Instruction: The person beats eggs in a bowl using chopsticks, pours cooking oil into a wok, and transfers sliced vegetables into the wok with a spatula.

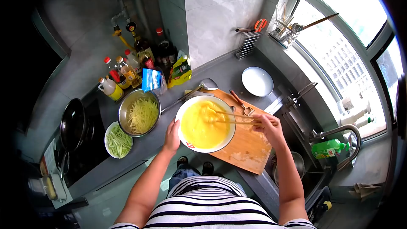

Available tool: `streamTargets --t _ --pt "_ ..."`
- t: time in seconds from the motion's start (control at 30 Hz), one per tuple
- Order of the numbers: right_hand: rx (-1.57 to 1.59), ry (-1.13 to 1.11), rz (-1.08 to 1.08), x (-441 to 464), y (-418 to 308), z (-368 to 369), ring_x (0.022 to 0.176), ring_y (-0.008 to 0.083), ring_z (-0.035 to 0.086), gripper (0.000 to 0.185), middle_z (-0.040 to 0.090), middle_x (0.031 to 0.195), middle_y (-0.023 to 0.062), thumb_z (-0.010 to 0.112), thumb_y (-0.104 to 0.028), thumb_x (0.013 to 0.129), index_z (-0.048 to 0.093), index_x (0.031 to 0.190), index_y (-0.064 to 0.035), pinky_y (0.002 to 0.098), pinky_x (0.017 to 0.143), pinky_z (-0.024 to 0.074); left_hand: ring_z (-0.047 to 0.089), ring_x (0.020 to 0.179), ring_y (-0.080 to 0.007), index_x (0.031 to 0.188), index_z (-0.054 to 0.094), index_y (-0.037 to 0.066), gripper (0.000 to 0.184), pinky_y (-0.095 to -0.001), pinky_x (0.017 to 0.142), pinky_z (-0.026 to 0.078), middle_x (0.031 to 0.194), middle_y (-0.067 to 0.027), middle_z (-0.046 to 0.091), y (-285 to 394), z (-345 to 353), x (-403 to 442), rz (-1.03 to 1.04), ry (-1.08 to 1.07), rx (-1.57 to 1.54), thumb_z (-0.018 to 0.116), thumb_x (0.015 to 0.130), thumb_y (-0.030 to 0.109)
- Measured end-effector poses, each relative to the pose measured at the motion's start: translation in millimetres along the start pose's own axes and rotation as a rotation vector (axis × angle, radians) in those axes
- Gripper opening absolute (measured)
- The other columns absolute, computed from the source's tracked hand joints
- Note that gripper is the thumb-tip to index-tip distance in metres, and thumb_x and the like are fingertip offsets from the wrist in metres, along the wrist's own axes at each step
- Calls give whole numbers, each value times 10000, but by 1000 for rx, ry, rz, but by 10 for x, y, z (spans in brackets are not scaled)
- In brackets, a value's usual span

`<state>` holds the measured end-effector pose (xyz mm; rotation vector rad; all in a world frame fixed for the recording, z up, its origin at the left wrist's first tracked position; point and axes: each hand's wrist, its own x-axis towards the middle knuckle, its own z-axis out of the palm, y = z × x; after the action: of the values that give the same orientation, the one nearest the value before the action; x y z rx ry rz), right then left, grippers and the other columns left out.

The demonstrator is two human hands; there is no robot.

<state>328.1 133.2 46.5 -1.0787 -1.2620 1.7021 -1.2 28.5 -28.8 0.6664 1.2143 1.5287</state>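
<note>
My left hand (172, 136) grips the left rim of a white bowl (181, 111), which is held up over the counter edge and the cutting board. Yellow beaten egg (199, 127) fills much of the bowl. In my right hand (270, 128) is a pair of wooden chopsticks (242, 122), fingers closed round their upper ends. Their tips dip into the egg near the bowl's middle. Beneath and to the right lies the wooden cutting board (246, 146), with a peeler (241, 103) on its far part.
Left of the bowl stand a metal basin (121, 114) of pale shreds and a small bowl (130, 145) of green strips. A ladle (186, 94) lies behind. Bottles (127, 71) line the wall. A white plate (257, 81) sits near the sink (311, 157); a wok (73, 123) is far left.
</note>
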Motion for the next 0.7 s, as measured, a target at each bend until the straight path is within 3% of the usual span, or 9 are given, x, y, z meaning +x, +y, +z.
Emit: streamTargets --t 0.07,0.17,0.3,0.4,0.5,0.7 --pt "62 -134 99 -42 43 11 869 176 643 308 646 958 93 510 -245 964 635 1046 24 320 785 548 546 1085 -178 1251 485 -37 402 -285 953 390 1198 -122 578 5 -14 -5 4 0 12 392 974 239" --pt "120 14 15 -21 173 13 869 178 642 301 643 985 91 513 -236 962 632 1048 26 322 793 545 523 1125 -182 1270 468 -42 403 -285 979 371 1232 -126 558 -16 -18 -7 11 -15 21 373 980 220" --pt "215 -101 81 -59 184 6 874 173 637 278 637 1010 89 508 -216 965 630 1036 23 327 781 546 522 1127 -183 1272 467 -44 402 -287 977 373 1233 -128 557 -43 -11 1 11 -6 22 371 980 216" --pt "165 0 37 -34 214 25 875 175 639 270 633 1033 96 504 -211 966 623 1035 22 331 769 547 523 1125 -182 1274 465 -43 400 -289 976 375 1234 -125 558 -27 25 -7 12 -6 24 370 981 213" --pt "261 -92 92 -42 271 -12 871 175 637 266 637 1021 96 497 -205 968 618 1038 21 330 765 546 522 1126 -181 1277 464 -43 401 -289 978 373 1238 -123 556 14 46 -32 2 23 32 368 983 212" --pt "239 -62 97 -40 197 39 871 168 632 275 640 983 79 500 -220 969 626 1039 13 320 767 543 534 1105 -178 1263 477 -42 416 -284 966 380 1218 -121 570 15 61 -50 7 37 28 395 973 244"
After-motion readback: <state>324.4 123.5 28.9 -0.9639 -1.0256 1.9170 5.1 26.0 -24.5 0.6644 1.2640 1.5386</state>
